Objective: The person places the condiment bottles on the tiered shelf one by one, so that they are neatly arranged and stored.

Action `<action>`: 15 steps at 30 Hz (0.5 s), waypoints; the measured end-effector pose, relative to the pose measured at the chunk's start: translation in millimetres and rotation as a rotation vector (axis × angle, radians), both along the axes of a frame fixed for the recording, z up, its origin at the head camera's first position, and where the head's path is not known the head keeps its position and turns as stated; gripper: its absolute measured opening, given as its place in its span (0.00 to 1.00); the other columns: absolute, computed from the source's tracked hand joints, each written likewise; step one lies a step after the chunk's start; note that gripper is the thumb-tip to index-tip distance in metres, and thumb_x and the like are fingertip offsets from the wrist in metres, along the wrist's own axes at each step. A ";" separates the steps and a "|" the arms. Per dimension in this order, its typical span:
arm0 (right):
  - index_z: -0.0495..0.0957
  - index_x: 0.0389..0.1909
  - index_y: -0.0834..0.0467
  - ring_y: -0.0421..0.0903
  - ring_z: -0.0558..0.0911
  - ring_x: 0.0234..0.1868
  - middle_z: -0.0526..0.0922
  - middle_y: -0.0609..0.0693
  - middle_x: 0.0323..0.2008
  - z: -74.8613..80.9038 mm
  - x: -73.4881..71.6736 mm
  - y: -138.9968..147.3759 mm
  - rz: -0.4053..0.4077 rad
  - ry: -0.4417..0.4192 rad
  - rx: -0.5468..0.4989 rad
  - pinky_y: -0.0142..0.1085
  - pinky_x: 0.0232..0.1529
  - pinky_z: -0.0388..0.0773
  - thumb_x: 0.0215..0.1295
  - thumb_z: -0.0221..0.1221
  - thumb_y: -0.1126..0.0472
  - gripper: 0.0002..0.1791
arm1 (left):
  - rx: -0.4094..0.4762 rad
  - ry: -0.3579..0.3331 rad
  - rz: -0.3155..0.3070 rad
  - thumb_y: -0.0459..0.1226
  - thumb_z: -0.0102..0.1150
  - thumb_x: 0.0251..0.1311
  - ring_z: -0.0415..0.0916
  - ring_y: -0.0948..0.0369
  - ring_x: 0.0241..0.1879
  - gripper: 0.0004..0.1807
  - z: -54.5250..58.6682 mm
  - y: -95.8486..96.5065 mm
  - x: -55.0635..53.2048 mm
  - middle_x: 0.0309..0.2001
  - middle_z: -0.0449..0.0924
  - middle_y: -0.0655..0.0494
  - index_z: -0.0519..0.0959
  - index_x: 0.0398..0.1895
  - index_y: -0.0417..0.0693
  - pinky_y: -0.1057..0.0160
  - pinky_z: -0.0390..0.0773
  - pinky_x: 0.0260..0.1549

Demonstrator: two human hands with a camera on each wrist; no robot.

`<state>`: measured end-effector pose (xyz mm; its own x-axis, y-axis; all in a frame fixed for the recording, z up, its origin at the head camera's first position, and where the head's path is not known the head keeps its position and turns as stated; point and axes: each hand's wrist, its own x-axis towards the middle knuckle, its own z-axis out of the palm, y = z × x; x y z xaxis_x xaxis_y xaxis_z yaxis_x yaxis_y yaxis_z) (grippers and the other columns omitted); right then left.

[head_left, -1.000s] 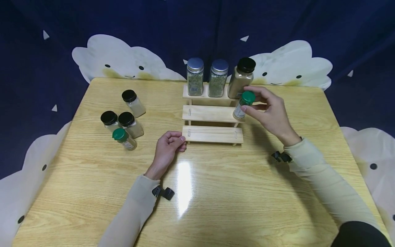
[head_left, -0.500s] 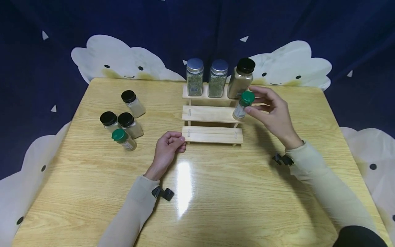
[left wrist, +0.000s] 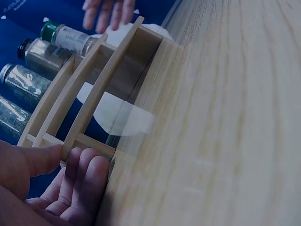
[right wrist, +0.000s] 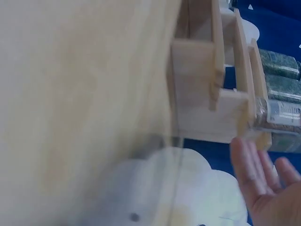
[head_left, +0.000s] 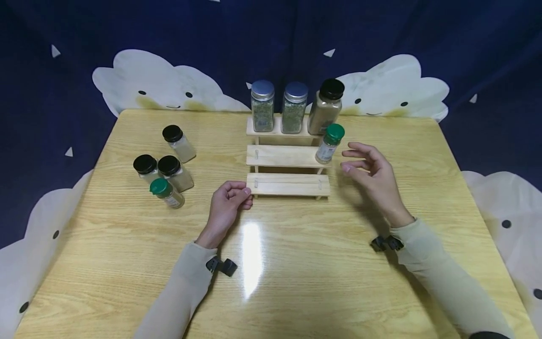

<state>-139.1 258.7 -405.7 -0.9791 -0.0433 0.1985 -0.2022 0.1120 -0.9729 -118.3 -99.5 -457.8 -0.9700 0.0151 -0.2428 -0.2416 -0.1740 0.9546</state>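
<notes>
A three-tier wooden rack point(head_left: 288, 184) stands at the middle of the table. My left hand point(head_left: 226, 205) pinches the left end of its lowest step; the left wrist view shows thumb point(left wrist: 44, 160) and curled fingers around that corner. On the right end of the middle step stands a small green-capped spice jar point(head_left: 328, 146). To its right my right hand point(head_left: 372, 176) hovers with relaxed fingers, apart from the jar and holding nothing. Along the top step are two silver-lidded jars of green herbs point(head_left: 263, 108) and a larger black-lidded jar point(head_left: 326, 110).
Left of the rack, several jars stand on the wooden table point(head_left: 296, 263): black-lidded ones point(head_left: 179, 143) and a green-capped one point(head_left: 168, 194) in front. A dark blue curtain point(head_left: 190, 28) with white clouds hangs behind the table.
My right hand has let go of the green-capped jar and drawn back to the right and toward me. The jar stays on the middle step. My left hand keeps its place on the rack.
</notes>
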 end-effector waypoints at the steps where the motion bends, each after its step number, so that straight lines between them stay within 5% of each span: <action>1: 0.75 0.73 0.62 0.48 0.87 0.51 0.82 0.61 0.61 -2.6 2.2 -0.6 0.000 -0.025 -0.015 0.32 0.52 0.89 0.75 0.67 0.70 0.28 | -0.002 -0.001 0.000 0.23 0.60 0.77 0.86 0.62 0.31 0.10 0.5 -0.1 0.0 0.36 0.86 0.47 0.76 0.56 0.28 0.67 0.91 0.38; 9: 0.62 0.79 0.67 0.47 0.89 0.49 0.74 0.66 0.65 -18.0 14.8 -12.3 0.025 -0.312 -0.106 0.44 0.54 0.91 0.77 0.66 0.69 0.36 | 0.005 -0.004 -0.001 0.23 0.60 0.77 0.86 0.62 0.31 0.09 1.7 -0.4 0.0 0.35 0.86 0.48 0.76 0.55 0.29 0.67 0.91 0.37; 15: 0.57 0.79 0.71 0.46 0.89 0.44 0.79 0.57 0.55 -26.9 18.9 -17.7 0.081 -0.426 -0.185 0.44 0.49 0.92 0.79 0.60 0.74 0.34 | 0.012 -0.004 0.000 0.23 0.60 0.77 0.86 0.62 0.31 0.09 -0.2 0.0 -0.3 0.35 0.86 0.47 0.76 0.56 0.29 0.67 0.91 0.37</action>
